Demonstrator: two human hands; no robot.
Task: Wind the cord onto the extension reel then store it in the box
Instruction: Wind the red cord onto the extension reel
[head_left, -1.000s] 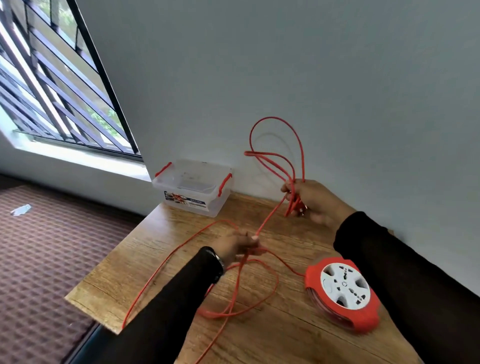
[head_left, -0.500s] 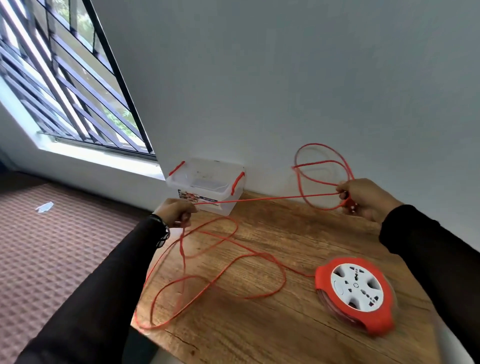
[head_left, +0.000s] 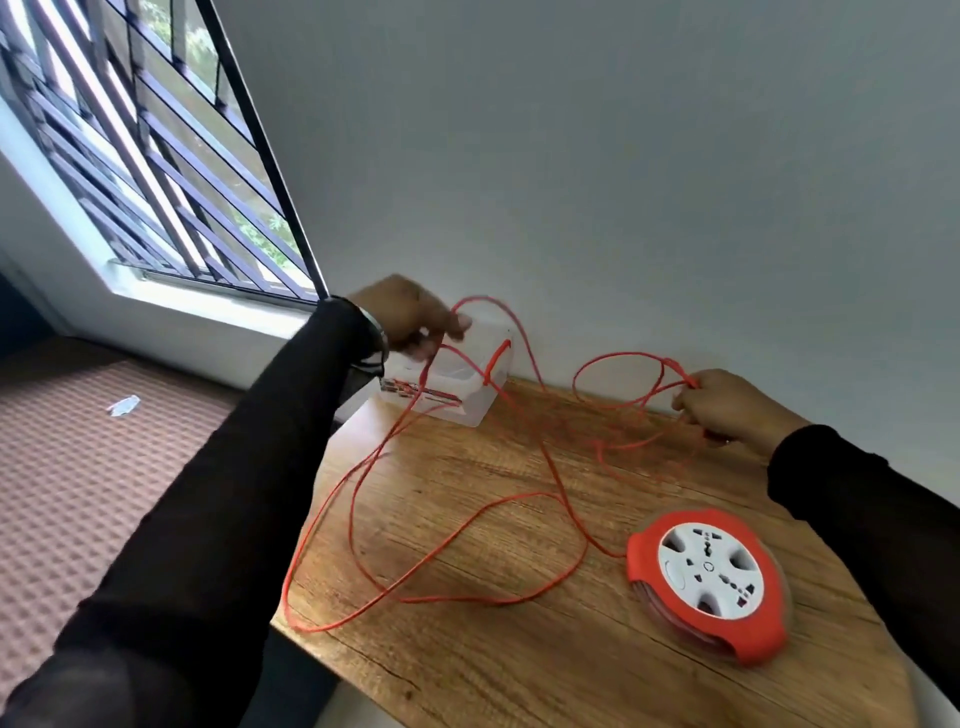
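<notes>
Pinching the red cord in both hands: left hand raised over the clear box, right hand gripping gathered loops near the wall. Slack cord sprawls across the wooden table. Reel lies flat, sockets up, at the table's right. Barred window to the left; patterned floor below.

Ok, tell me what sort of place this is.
Probably a room in a home: a small wooden table against a plain grey wall, a barred window with greenery outside, and patterned flooring.
</notes>
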